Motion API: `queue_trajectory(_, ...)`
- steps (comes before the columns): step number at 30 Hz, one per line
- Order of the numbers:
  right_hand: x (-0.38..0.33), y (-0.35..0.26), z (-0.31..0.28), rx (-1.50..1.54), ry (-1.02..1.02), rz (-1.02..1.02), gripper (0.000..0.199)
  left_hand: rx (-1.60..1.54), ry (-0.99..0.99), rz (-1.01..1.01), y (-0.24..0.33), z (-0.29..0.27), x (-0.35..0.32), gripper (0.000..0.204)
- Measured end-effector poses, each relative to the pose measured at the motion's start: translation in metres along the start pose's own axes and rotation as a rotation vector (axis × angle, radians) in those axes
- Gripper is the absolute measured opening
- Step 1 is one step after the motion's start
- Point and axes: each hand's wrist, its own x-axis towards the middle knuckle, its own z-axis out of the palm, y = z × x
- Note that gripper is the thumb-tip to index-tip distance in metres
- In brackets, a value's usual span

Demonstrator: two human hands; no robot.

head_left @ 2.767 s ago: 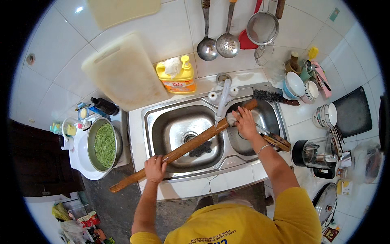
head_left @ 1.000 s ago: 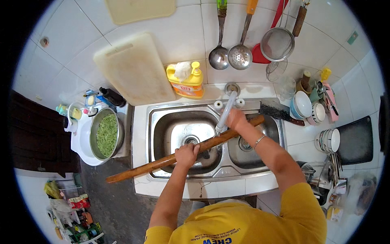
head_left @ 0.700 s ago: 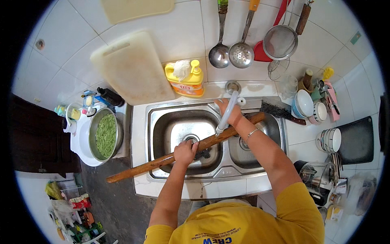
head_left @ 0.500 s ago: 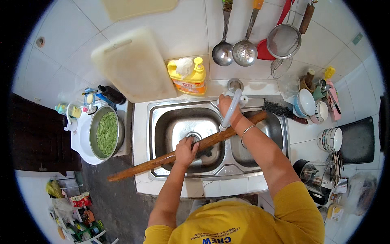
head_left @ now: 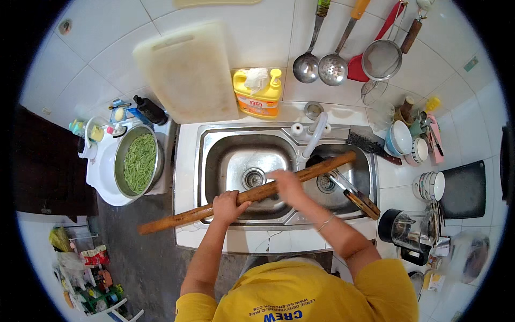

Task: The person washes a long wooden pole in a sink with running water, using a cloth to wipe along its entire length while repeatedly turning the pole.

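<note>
She's at the double sink (head_left: 212, 161), washing a long wooden pole (head_left: 252, 194) that lies slantwise across both basins, its lower end sticking out past the counter edge. Looks to me like the rubbing stage; next she'd need to turn the pole to reach its other side. Her left hand (head_left: 228, 206) is wrapped tight round the pole. Her right hand (head_left: 289, 185), blurred, lies over the middle, fingers curled on the wood.

My right hand (head_left: 289, 185) is motion-blurred on the wooden stick (head_left: 252, 194); my fingers hide the wood beneath. At twelve o'clock, the ladle (head_left: 308, 59) handle is cut off.
</note>
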Motion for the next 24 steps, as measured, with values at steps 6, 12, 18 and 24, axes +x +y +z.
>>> queue_trajectory(6, -0.027, 0.001, -0.01, -0.797, -0.169, -0.109, 0.047, -0.019, 0.12, 0.082, -0.002, 0.008, -0.007, 0.05)
queue_trajectory(12, -0.036, 0.041, -0.088, -0.841, -0.129, -0.193, 0.053, -0.022, 0.142, 0.087, 0.0, 0.008, -0.009, 0.051)
queue_trajectory(18, -0.023, -0.019, 0.031, -0.435, -0.001, -0.322, 0.05, 0.041, 0.046, 0.085, 0.003, 0.002, 0.001, 0.052)
queue_trajectory(24, -0.029, 0.014, 0.018, -0.741, -0.017, -0.448, 0.05, 0.026, 0.061, 0.079, 0.001, 0.0, 0.002, 0.054)
